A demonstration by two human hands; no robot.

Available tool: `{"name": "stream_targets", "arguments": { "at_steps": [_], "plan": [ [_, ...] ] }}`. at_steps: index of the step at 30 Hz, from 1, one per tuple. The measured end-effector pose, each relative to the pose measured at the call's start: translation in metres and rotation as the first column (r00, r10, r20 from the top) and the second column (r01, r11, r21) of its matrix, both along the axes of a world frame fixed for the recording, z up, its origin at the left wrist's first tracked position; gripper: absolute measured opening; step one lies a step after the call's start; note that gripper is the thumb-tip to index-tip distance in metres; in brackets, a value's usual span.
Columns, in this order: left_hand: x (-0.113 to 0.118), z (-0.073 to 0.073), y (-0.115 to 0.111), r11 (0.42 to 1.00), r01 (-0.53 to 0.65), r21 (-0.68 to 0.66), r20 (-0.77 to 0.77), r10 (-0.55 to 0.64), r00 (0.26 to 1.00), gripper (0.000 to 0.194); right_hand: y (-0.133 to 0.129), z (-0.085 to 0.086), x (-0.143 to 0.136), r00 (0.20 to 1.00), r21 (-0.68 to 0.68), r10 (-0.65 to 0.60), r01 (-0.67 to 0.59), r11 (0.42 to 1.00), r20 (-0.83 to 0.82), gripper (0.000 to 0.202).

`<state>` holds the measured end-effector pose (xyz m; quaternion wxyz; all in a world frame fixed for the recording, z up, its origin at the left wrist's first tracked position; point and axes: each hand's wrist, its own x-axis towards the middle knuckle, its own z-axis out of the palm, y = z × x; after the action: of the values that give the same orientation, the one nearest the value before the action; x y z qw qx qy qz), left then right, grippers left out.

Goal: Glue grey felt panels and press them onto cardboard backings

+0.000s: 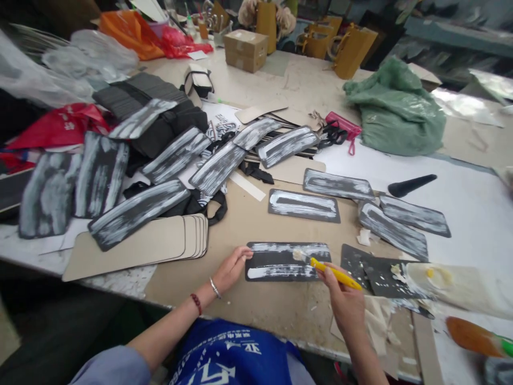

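Note:
A dark rectangular piece (280, 259) lies flat in front of me, with streaks of white paste along its long edges. The fingers of my left hand (235, 263) are together at its left end, with the fingertips on the edge. In my right hand (340, 294) is a yellow-handled brush (340, 275), its paste-covered tip on the upper right part of the piece. Just above lies another pasted piece (304, 205). To the right, a dark board (380, 275) carries spots and clumps of paste.
Pasted pieces (140, 214) spread over the left and centre, partly on stacked beige boards (132, 246). A green bag (396, 112), cardboard box (246, 51) and black pointed object (412, 185) lie farther off. An orange-brown handle (473, 336) is at lower right.

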<state>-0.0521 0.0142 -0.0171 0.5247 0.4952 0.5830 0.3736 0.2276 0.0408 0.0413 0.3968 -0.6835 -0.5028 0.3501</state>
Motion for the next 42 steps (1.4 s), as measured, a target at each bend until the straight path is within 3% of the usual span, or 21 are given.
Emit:
{"name": "stream_targets", "arguments": {
  "at_steps": [2, 6, 12, 18, 21, 25, 28, 31, 35, 39, 42],
  "plan": [
    [-0.002, -0.001, 0.007, 0.995, -0.077, -0.065, 0.118, 0.084, 0.989, 0.025, -0.008, 0.004, -0.033, 0.961, 0.108, 0.215, -0.236, 0.966, 0.172, 0.025],
    [-0.005, 0.000, 0.011, 0.982, -0.134, -0.131, 0.188, 0.158, 0.970, 0.026, -0.011, -0.003, -0.081, 0.810, 0.307, 0.431, -0.561, 0.769, 0.399, 0.023],
    [-0.008, 0.010, 0.003, 0.992, -0.127, -0.015, 0.057, 0.128, 0.990, 0.022, -0.019, -0.019, -0.110, 0.576, 0.279, 0.478, -0.782, 0.557, 0.663, 0.035],
    [-0.011, 0.011, 0.004, 0.996, -0.075, 0.041, -0.041, 0.077, 0.996, 0.021, -0.043, -0.006, -0.097, 0.370, 0.130, 0.620, -0.909, 0.397, 0.691, 0.039],
    [-0.011, 0.010, 0.002, 0.998, -0.024, 0.058, -0.088, 0.029, 0.996, 0.019, -0.056, 0.005, -0.090, 0.390, 0.063, 0.705, -0.895, 0.441, 0.593, 0.042],
    [-0.011, 0.007, -0.003, 0.994, 0.057, 0.094, -0.177, -0.039, 0.983, 0.019, -0.067, 0.003, -0.095, 0.663, 0.110, 0.684, -0.737, 0.667, 0.304, 0.034],
    [-0.012, 0.003, -0.007, 0.982, 0.130, 0.134, -0.237, -0.096, 0.967, 0.019, -0.063, -0.008, -0.089, 0.861, 0.055, 0.492, -0.501, 0.864, 0.127, 0.023],
    [-0.013, 0.000, -0.010, 0.958, 0.209, 0.198, -0.306, -0.142, 0.941, 0.020, -0.054, -0.014, -0.068, 0.961, -0.006, 0.239, -0.241, 0.971, 0.138, 0.026],
    [-0.011, -0.002, -0.012, 0.929, 0.287, 0.233, -0.398, -0.178, 0.900, 0.022, -0.053, -0.010, -0.051, 0.991, -0.057, 0.017, -0.009, 0.998, 0.133, 0.034],
    [-0.008, -0.004, -0.013, 0.896, 0.351, 0.274, -0.477, -0.191, 0.858, 0.024, -0.052, -0.019, -0.056, 0.980, -0.210, 0.038, -0.080, 0.974, -0.197, 0.037],
    [-0.006, -0.008, -0.014, 0.883, 0.361, 0.299, -0.527, -0.162, 0.834, 0.028, -0.032, -0.032, -0.031, 0.964, -0.206, -0.078, 0.025, 0.978, -0.256, 0.041]
  ]
}}
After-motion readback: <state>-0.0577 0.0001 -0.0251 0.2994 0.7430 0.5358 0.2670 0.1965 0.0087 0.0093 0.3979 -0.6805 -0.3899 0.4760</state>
